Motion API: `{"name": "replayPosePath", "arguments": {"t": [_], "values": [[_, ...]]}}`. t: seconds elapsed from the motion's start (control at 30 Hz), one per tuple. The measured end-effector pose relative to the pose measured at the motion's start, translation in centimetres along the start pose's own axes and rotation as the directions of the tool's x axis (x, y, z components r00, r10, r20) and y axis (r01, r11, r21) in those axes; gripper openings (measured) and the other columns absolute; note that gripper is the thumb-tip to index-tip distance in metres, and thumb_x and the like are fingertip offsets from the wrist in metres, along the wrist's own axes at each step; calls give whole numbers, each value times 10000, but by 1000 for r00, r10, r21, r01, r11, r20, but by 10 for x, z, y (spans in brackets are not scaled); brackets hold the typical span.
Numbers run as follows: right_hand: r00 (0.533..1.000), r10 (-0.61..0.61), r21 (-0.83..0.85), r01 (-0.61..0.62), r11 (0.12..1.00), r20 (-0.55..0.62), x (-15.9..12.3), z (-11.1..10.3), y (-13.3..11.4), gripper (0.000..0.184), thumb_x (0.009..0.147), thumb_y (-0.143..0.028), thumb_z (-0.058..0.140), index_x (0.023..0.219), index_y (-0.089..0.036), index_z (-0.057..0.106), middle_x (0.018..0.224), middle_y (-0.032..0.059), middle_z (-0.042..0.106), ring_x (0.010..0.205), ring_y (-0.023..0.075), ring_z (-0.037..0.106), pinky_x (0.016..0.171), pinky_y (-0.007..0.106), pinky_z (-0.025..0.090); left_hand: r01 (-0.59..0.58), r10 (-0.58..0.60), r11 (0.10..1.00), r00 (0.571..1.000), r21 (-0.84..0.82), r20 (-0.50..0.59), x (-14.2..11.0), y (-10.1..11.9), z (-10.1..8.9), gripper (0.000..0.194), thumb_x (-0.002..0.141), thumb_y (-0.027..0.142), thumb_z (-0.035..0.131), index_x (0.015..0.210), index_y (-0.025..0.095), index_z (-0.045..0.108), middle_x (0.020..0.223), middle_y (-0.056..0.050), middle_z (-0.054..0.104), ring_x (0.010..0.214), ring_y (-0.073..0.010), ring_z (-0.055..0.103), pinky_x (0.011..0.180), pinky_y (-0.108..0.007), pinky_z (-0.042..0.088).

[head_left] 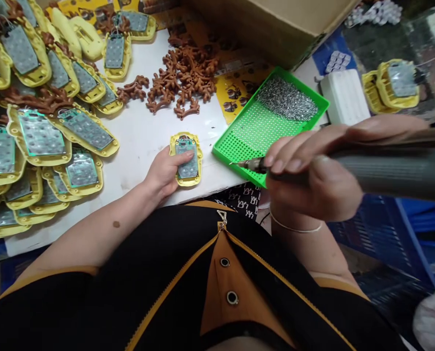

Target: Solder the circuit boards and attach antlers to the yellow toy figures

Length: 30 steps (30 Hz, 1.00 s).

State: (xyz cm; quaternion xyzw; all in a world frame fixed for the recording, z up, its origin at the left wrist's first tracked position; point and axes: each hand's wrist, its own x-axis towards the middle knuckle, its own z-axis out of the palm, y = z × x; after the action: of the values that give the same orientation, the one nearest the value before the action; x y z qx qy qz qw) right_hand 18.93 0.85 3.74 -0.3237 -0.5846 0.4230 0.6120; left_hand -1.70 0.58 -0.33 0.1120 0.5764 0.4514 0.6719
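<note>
My left hand (165, 171) rests on a yellow plastic shell (186, 158) with a grey circuit board in it, fingers wrapped over its left side, at the near edge of the white table (144, 131). My right hand (312, 170) is closed round a grey powered screwdriver (378, 168). Its thin tip points left, over the near corner of a green perforated tray (261, 129). A heap of small silver screws (286, 97) lies in the tray's far half.
Many yellow shells with circuit boards (42, 136) are piled on the left. Brown antler-shaped parts (182, 80) lie at the back centre. A cardboard box (275, 24) stands behind the tray. More yellow shells (396, 85) and a white block (343, 97) sit right. Blue crates (396, 234) are beside my right arm.
</note>
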Motion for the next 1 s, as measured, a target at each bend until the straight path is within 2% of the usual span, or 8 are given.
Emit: {"name": "replayPosePath", "arguments": {"t": [0.07,0.1,0.23,0.4,0.6,0.87,0.93,1.0], "values": [[995,-99,219,92,971,24,-2,19,0,250,856,-189,706,1043,-332,623,638,-70,540,522,129,555,536,303,541,1,-2,1000,1000,4,22,0,-2,-1,313,636,82,793,923,108,670,853,-76,741,837,-251,727,890,-463,613],[992,-109,277,89,957,57,-3,27,2,260,868,-187,702,1076,-325,629,645,-71,553,523,122,567,523,288,538,0,0,1000,999,3,37,0,-3,-1,332,630,91,803,932,110,667,864,-77,741,858,-257,727,898,-460,607],[982,-47,283,-6,959,181,-8,46,17,217,920,-281,671,1109,-362,599,663,-84,548,541,113,584,518,267,506,-10,10,1000,997,-5,74,-1,-4,-3,387,597,109,829,937,117,645,852,-58,727,850,-247,714,885,-435,598],[983,-83,359,18,933,166,-12,51,22,369,895,-170,640,1214,-355,624,686,-75,531,573,113,573,534,279,484,-10,11,1000,996,-17,93,-1,-4,-3,389,599,109,819,946,109,643,847,-58,722,797,-230,703,843,-430,607],[987,23,162,-49,986,161,-15,52,19,163,934,-378,649,1052,-385,536,633,-87,510,515,124,540,525,282,502,-15,18,999,995,-35,102,0,-5,-3,363,608,91,801,931,114,637,824,-45,712,784,-223,701,878,-451,602],[986,109,-87,-98,991,128,-17,49,23,360,891,-637,584,1020,-375,375,546,-100,415,422,166,479,468,333,506,-5,10,999,995,-48,99,0,-6,-3,362,610,102,822,926,116,646,865,-68,723,857,-260,716,906,-466,586],[987,91,-81,-81,993,130,-17,50,23,350,898,-626,575,1025,-366,379,554,-97,415,424,161,480,464,326,502,-9,13,999,995,-44,99,0,-6,-3,355,615,97,814,926,118,643,860,-65,721,861,-257,714,911,-462,582],[989,15,4,-16,1000,148,-17,51,24,244,923,-502,591,1027,-361,420,588,-93,442,445,139,499,473,298,495,-13,17,999,995,-37,100,-1,-6,-2,351,620,96,808,928,120,642,851,-61,720,867,-255,712,915,-455,582]]}}
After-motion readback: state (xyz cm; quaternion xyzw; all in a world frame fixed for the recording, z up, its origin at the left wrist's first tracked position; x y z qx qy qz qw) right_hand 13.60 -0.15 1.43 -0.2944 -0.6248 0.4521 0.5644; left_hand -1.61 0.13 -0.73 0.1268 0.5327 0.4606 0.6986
